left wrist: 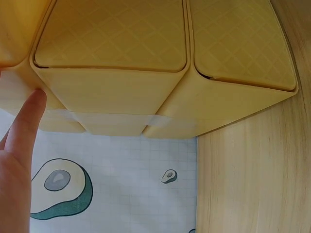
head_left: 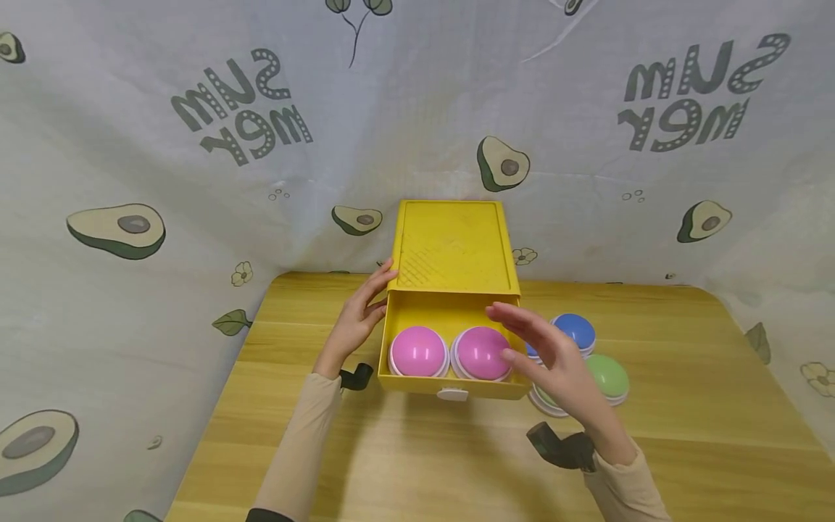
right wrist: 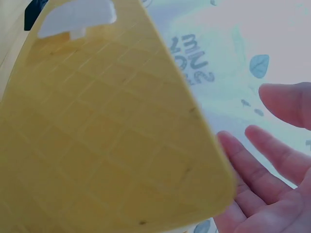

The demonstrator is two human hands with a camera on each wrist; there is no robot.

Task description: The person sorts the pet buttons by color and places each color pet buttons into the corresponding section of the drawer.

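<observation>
A yellow drawer cabinet (head_left: 457, 243) stands at the back of the table with its top drawer (head_left: 407, 384) pulled out. Side by side in that drawer lie two dome-topped round pieces with white bases, a left pink dome (head_left: 419, 352) and a right pink dome (head_left: 483, 354). My left hand (head_left: 354, 322) rests against the cabinet's left side, its fingertips at the side wall. Over the drawer's right edge, my right hand (head_left: 561, 370) is held with fingers extended and thumb apart, the thumb tip overlapping the right pink dome in the head view. No object shows in its grasp in the right wrist view.
Right of the cabinet, blue domes (head_left: 575, 330) and green domes (head_left: 609, 377) sit on the wooden table (head_left: 678, 362), partly hidden by my right hand. A white handle (head_left: 452, 394) is on the drawer front. A printed avocado cloth (head_left: 417, 130) hangs behind.
</observation>
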